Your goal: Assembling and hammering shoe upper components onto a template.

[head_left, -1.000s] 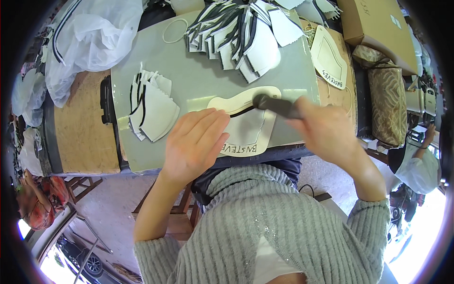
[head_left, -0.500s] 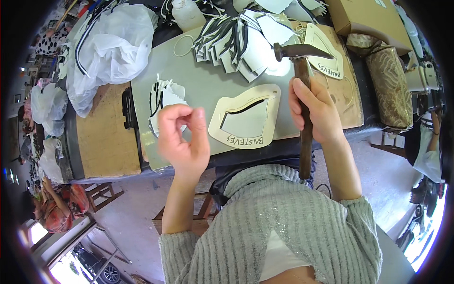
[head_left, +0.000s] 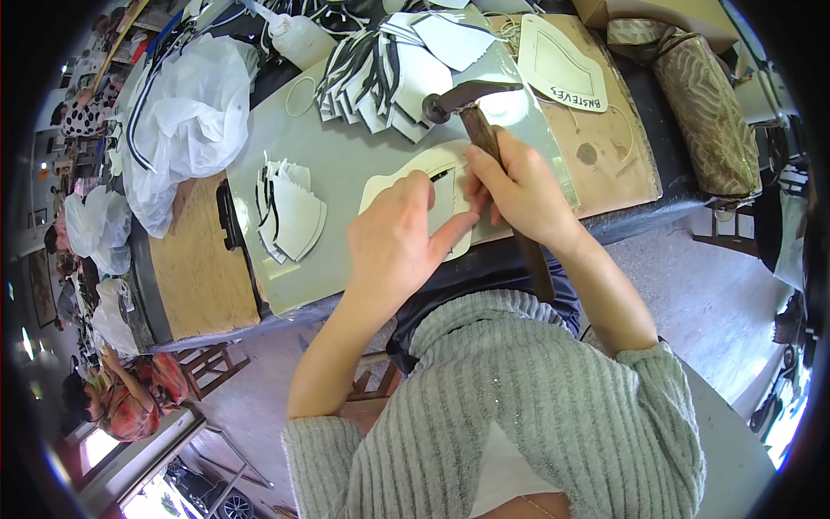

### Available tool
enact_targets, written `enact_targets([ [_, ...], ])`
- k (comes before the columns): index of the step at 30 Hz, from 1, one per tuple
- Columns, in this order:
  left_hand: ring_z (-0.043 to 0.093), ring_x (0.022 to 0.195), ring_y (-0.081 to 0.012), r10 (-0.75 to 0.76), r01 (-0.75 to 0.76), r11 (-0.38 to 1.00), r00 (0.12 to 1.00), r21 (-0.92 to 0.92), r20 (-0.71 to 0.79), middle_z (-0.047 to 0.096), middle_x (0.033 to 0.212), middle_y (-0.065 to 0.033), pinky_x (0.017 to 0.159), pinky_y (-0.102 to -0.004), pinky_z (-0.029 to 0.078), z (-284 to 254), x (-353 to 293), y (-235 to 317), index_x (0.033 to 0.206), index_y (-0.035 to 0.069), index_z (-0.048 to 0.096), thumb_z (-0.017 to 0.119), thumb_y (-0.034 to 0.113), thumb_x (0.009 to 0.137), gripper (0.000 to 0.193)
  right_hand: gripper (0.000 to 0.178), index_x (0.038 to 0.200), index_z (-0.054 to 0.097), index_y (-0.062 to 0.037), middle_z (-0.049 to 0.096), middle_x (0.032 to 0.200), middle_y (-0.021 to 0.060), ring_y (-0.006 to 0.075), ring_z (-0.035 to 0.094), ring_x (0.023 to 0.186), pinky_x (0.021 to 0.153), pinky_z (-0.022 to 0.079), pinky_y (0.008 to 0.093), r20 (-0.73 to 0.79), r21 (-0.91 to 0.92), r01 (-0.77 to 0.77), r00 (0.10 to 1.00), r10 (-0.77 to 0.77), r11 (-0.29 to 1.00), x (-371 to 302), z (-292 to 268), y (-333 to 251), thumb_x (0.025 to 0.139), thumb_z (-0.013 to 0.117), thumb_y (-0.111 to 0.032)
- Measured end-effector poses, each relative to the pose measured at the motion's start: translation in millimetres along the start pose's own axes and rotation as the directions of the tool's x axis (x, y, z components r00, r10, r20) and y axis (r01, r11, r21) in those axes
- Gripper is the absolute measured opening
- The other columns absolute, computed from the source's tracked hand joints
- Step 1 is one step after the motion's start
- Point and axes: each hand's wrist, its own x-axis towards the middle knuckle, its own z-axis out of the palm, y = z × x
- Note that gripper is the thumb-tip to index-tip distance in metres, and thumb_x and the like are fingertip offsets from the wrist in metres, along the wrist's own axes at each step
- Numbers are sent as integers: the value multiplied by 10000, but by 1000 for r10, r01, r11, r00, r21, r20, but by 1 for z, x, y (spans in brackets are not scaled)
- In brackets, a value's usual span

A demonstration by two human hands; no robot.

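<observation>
Both hands at cream template on grey work mat.

Right hand (head_left: pixel 523 195) is closed around the wooden handle of a hammer (head_left: pixel 484 130), head raised above the mat (head_left: pixel 346 164). Left hand (head_left: pixel 393 242) lies half-open, fingers extended, pressing down on the cream template (head_left: pixel 415 177) near the mat's front edge. A stack of white cut pieces (head_left: pixel 290 212) sits to the left, well apart.
</observation>
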Motion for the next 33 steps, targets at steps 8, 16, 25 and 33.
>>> enact_targets([
  [8, 671, 704, -272, -96, 65, 989, 964, 129, 247, 638, 762, -95, 544, -402, 507, -9, 14, 1, 871, 49, 539, 755, 443, 823, 451, 308, 869, 489, 24, 620, 631, 150, 261, 639, 530, 522, 485, 392, -47, -172, 100, 993, -110, 980, 2, -1, 2, 1003, 562, -243],
  [16, 640, 593, -278, 63, -80, 960, 995, 268, 72, 577, 679, -99, 499, -382, 527, 11, 8, 9, 855, 41, 529, 641, 213, 895, 209, 296, 860, 466, 25, 634, 656, 128, 206, 627, 509, 492, 479, 348, -16, -65, -19, 1000, 18, 998, -4, -3, -8, 1012, 554, -214],
  [25, 679, 634, -337, 54, -105, 987, 929, 121, 366, 633, 691, -177, 534, -428, 533, -4, 27, -3, 827, -13, 538, 646, 187, 892, 236, 294, 854, 478, 22, 638, 660, 107, 189, 638, 519, 489, 483, 336, -25, -74, -23, 999, 22, 997, -3, -4, -9, 1012, 558, -213],
  [33, 635, 649, -394, 10, 55, 989, 903, -138, 430, 627, 665, -187, 599, -454, 483, -25, 41, -7, 784, -3, 568, 692, 270, 867, 311, 306, 851, 497, 30, 639, 640, 128, 225, 655, 513, 509, 498, 361, -22, -114, 12, 1000, -15, 993, 0, -4, -5, 1003, 566, -227],
])
